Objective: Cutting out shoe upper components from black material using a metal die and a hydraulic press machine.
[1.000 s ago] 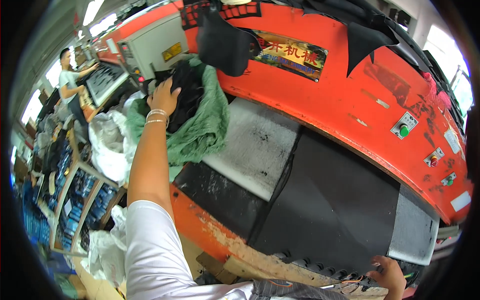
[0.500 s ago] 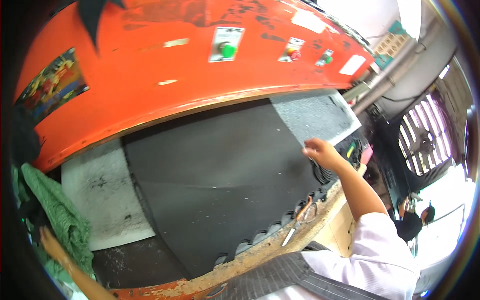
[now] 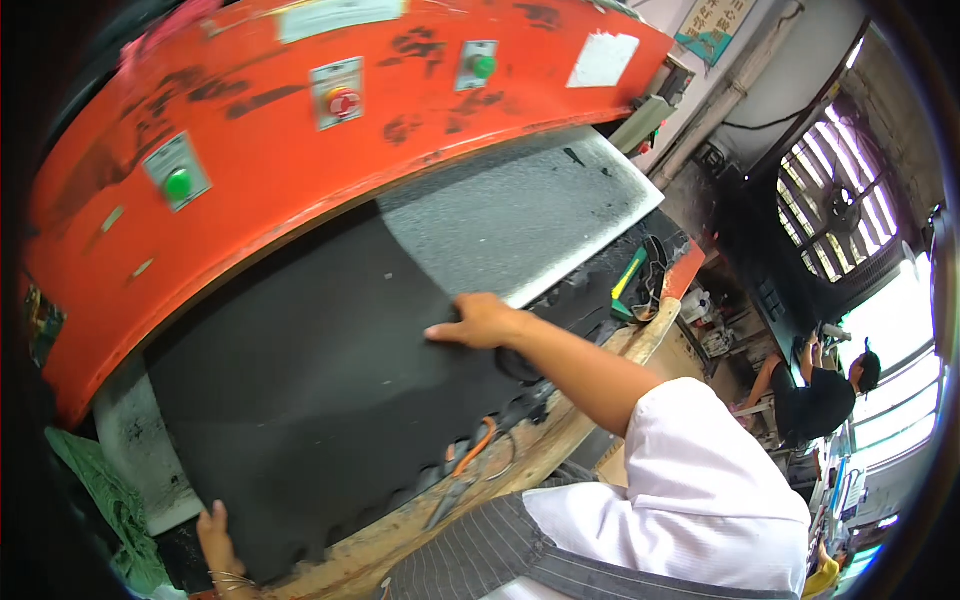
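Note:
A large black sheet lies across the pale grey boards of an orange machine. My right hand rests at the sheet's right side, thumb stretched out to the left and the other fingers partly bent. At the near left edge of the sheet is my left hand, fingers pointing up and apart, touching or very close to the edge. Along the worn front ledge lie orange-handled scissors, between the sheet and my body. Dark curved offcuts sit by the sheet's near edge.
The orange machine front carries two green buttons and a red one. A grey board shows at the right, with a green and yellow cutter beyond its near edge. Green cloth hangs at left. Another person sits far right.
The view has swung to the right. My right hand has come down onto the sheet's right side. My left hand has moved from beside the green cloth to the sheet's left edge.

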`<act>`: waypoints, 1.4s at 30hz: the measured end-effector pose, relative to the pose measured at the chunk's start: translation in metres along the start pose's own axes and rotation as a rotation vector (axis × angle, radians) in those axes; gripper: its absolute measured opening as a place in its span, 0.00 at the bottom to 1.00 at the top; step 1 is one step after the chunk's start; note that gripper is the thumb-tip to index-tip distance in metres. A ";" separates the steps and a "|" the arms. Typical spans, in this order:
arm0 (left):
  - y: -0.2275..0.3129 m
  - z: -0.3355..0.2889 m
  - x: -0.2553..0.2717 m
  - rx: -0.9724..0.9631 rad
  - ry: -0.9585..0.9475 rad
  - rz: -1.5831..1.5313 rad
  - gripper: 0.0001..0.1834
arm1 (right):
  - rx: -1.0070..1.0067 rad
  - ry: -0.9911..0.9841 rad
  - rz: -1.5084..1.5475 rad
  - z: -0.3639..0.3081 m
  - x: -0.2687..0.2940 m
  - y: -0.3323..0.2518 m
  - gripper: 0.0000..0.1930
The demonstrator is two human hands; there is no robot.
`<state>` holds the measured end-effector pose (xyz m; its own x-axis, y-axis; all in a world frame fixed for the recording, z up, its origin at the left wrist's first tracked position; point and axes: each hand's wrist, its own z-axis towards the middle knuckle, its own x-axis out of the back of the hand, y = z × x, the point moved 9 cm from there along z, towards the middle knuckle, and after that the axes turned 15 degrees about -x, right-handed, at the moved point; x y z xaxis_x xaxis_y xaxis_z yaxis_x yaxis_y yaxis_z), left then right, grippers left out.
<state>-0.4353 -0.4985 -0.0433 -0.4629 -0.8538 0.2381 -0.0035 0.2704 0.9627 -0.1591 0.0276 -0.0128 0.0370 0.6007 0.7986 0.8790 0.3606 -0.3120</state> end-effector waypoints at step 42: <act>0.139 0.076 -0.250 -0.569 0.303 0.708 0.25 | 0.115 0.588 0.181 0.150 0.184 0.147 0.25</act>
<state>-0.3874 -0.2142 0.0216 0.0569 -0.6754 0.7352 0.6572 0.5797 0.4817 -0.0944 0.2985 0.0109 0.4648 0.1785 0.8672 0.7786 0.3840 -0.4963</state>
